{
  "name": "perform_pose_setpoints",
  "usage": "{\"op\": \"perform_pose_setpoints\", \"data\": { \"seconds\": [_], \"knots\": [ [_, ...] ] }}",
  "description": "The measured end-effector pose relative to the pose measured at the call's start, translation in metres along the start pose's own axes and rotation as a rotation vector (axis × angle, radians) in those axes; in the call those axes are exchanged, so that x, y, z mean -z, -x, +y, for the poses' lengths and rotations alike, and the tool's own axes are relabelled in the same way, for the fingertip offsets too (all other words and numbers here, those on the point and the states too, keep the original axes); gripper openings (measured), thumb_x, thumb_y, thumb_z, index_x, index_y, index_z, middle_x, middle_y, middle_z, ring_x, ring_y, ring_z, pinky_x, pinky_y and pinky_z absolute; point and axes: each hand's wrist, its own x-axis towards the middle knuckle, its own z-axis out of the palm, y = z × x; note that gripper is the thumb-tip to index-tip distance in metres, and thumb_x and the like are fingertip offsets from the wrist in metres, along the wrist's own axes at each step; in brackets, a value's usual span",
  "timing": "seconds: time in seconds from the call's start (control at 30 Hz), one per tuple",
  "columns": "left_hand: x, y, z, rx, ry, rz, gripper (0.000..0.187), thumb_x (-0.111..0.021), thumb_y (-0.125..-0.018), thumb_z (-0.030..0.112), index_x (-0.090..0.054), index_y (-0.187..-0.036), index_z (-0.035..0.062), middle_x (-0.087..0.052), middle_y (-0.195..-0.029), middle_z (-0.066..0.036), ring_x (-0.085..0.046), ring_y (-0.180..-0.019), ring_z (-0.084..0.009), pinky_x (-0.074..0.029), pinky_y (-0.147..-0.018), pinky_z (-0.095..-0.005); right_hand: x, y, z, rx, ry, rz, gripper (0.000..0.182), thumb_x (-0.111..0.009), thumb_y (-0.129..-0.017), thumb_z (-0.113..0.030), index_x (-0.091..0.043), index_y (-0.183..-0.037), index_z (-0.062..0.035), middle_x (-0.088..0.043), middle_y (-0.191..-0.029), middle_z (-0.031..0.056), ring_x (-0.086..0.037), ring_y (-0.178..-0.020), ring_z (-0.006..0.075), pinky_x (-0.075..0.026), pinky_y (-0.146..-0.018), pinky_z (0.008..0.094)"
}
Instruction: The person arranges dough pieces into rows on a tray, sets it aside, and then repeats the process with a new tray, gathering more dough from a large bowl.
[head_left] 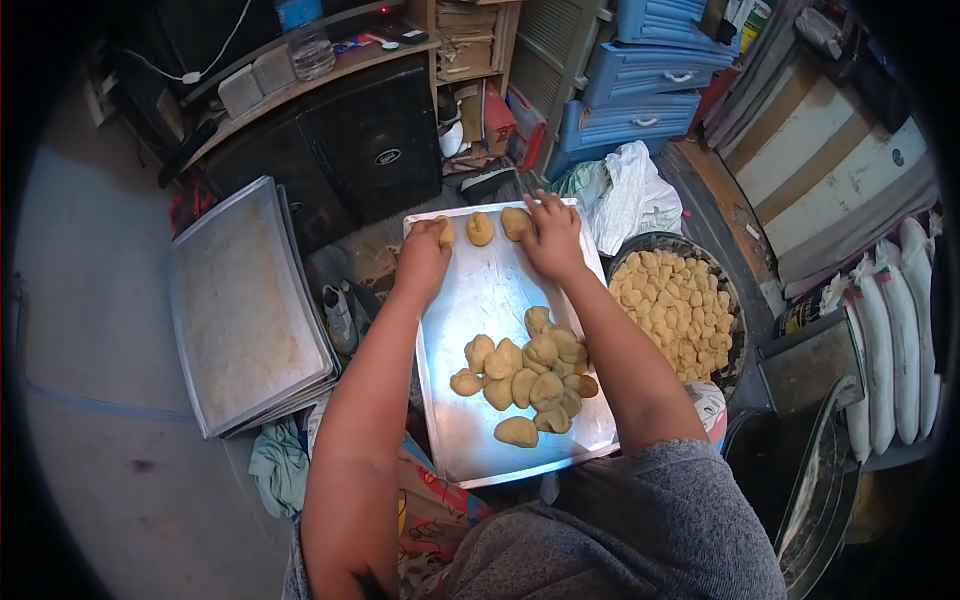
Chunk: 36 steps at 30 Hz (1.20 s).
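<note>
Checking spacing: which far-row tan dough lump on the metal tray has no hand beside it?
The middle one; left hand and right hand adjoin the outer two.

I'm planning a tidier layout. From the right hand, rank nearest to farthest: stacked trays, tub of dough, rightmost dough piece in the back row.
1. Dough piece: at the right hand
2. Tub: to the right
3. Stacked trays: far left

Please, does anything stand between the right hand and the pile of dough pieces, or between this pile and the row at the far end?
Nothing visible blocks either way: between the right hand and the pile, and between pile and row, lies bare tray. The right forearm passes close beside the pile.
</note>
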Motion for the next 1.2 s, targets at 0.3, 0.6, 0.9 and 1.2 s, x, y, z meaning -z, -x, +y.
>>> {"op": "perform_pose_setpoints", "data": {
  "seconds": [0.3, 0.6, 0.9, 1.2],
  "knots": [
    [0.018, 0.018, 0.047, -0.091, -0.428, 0.263, 0.031, -0.064, -0.077, 0.013, -0.063, -0.107, 0.0036, -0.057, -0.116, -0.019, -0.057, -0.104, -0.0333, -0.046, -0.091, -0.038, 0.064, 0.041, -0.025, -0.164, -0.217, -0.237, 0.049, -0.061, -0.081, -0.038, -0.054, -0.117, -0.0051, -0.05, -0.129, 0.0184, -0.051, -0.115, 0.034, -0.043, -0.092, 0.0412],
    [0.009, 0.056, 0.031, -0.138, -0.038, -0.84, 0.025, -0.069, -0.07, 0.019, -0.063, -0.09, 0.0058, -0.065, -0.086, -0.014, -0.063, -0.082, -0.0284, -0.049, -0.073, -0.038, 0.051, 0.058, -0.038, 0.023, -0.742, -0.207, 0.032, -0.068, -0.067, -0.014, -0.064, -0.097, -0.0049, -0.063, -0.096, 0.014, -0.062, -0.084, 0.031, -0.049, -0.076, 0.0367],
    [0.032, 0.044, 0.018, 0.085, -0.038, -0.21, 0.048, -0.071, -0.071, 0.025, -0.061, -0.112, 0.0029, -0.058, -0.105, -0.019, -0.057, -0.101, -0.034, -0.046, -0.088, -0.0388, 0.03, 0.055, -0.088, 0.047, -0.382, 0.021, 0.037, -0.067, -0.074, -0.014, -0.063, -0.11, -0.0079, -0.061, -0.105, 0.0166, -0.058, -0.099, 0.0339, -0.047, -0.085, 0.0388],
    [0.009, 0.048, 0.012, -0.147, -0.051, -0.156, 0.032, -0.063, -0.074, 0.007, -0.064, -0.106, 0.0031, -0.055, -0.116, -0.016, -0.058, -0.101, -0.0341, -0.047, -0.088, -0.038, 0.044, 0.103, -0.083, 0.331, -0.597, -0.468, 0.019, -0.068, -0.069, -0.016, -0.069, -0.086, -0.007, -0.065, -0.091, 0.0114, -0.063, -0.083, 0.0262, -0.049, -0.078, 0.0356]
  ]
}}
